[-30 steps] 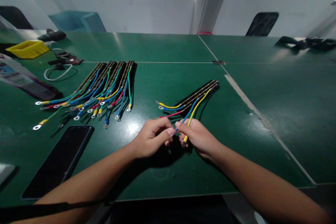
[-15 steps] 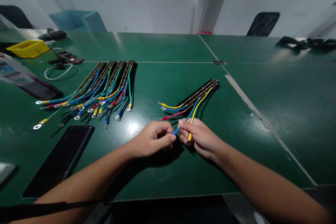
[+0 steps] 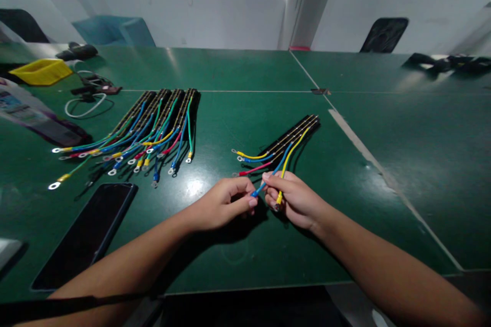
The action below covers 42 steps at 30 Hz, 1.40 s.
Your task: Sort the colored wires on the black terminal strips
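A black terminal strip (image 3: 293, 135) lies at an angle on the green table, with several coloured wires running from it toward me. My left hand (image 3: 226, 203) is closed in a pinch on the end of its blue wire (image 3: 280, 164), at the blue sleeve; the lug there is hidden by the fingers. Farther up the same wire, my right hand (image 3: 293, 196) grips it between thumb and finger. The yellow wire (image 3: 292, 156) passes over that hand, its yellow-sleeved end hanging by the curled fingers. A red wire (image 3: 255, 168) with a ring lug lies just beyond my left hand.
Several similar strips (image 3: 169, 110) with ring-lugged wires lie side by side on the left. Nearer me is a black phone (image 3: 86, 235). A plastic bottle (image 3: 38, 115), a yellow tray (image 3: 42, 71) and a white cable (image 3: 86, 112) occupy the far left of the table (image 3: 364, 214).
My right hand has shifted very slightly right, and the yellow wire's end has moved slightly with it. Both hands keep their hold on the blue wire.
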{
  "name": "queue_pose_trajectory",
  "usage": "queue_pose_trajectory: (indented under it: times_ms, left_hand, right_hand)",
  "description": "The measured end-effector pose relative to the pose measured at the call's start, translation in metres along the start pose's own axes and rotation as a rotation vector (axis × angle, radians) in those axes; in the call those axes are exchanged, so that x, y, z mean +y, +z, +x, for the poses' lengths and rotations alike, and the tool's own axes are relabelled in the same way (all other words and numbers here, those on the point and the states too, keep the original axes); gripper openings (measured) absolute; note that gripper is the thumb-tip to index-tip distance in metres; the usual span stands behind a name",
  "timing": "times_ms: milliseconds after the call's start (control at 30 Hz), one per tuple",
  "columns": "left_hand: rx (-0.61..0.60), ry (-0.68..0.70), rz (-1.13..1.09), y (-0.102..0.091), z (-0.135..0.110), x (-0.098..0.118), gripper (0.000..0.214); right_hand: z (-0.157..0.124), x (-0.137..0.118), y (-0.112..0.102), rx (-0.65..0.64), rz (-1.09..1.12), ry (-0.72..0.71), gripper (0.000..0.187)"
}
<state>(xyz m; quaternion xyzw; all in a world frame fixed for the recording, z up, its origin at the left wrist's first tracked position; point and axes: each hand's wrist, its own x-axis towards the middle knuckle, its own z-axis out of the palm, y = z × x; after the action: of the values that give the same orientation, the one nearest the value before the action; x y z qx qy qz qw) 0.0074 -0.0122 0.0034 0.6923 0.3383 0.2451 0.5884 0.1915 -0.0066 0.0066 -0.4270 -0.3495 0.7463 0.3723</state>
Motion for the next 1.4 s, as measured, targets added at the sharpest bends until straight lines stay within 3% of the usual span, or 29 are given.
queue_pose_trajectory:
  times_ms: [433,633,933,1067,1400]
  left_hand:
    - [0.025,0.011,0.005,0.000,0.001,0.001,0.023]
    - [0.085,-0.023,0.001,0.001,0.001,-0.006,0.024]
    - [0.305,0.139,0.499,0.004,-0.001,-0.004,0.021]
    - [0.328,0.236,0.695,0.004,-0.002,-0.006,0.014]
    - [0.349,0.333,0.816,0.002,-0.001,-0.008,0.010]
  right_hand:
    - [0.003,0.003,-0.004,-0.005,0.057,0.038,0.032]
    - [0.005,0.009,-0.005,0.015,-0.007,-0.044,0.031]
    - [0.004,0.012,-0.003,0.056,-0.167,-0.102,0.034]
    - [0.004,0.012,-0.002,0.064,-0.186,-0.114,0.034]
    - [0.005,0.011,-0.001,0.095,-0.227,-0.091,0.032]
